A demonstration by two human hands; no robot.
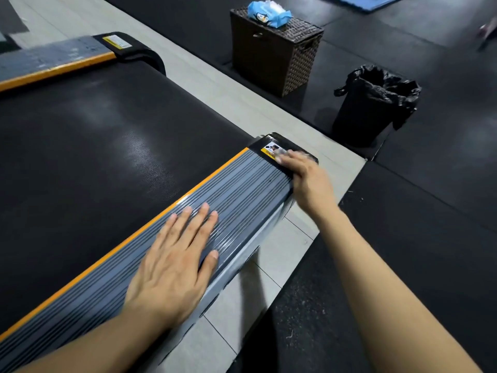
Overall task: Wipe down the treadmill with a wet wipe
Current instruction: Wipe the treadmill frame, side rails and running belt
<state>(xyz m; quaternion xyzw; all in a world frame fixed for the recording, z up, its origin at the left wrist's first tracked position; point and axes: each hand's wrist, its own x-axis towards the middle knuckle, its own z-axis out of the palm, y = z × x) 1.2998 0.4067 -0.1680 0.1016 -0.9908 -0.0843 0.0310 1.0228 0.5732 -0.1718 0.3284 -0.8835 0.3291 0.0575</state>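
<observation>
Right hand [309, 181] presses a crumpled white wet wipe [286, 154] onto the black end cap at the far end of the grey ribbed treadmill side rail [231, 195], while the left hand [172, 265] rests flat with fingers straight on the near rail; rubbing could lift the yellow warning sticker [271, 151].

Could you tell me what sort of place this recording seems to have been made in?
Most likely a gym or a home workout room. A treadmill with a wide black belt fills the view, dark rubber floor mats cover the ground beside it, and a pack of wet wipes sits on a wicker basket near a lined bin.
</observation>
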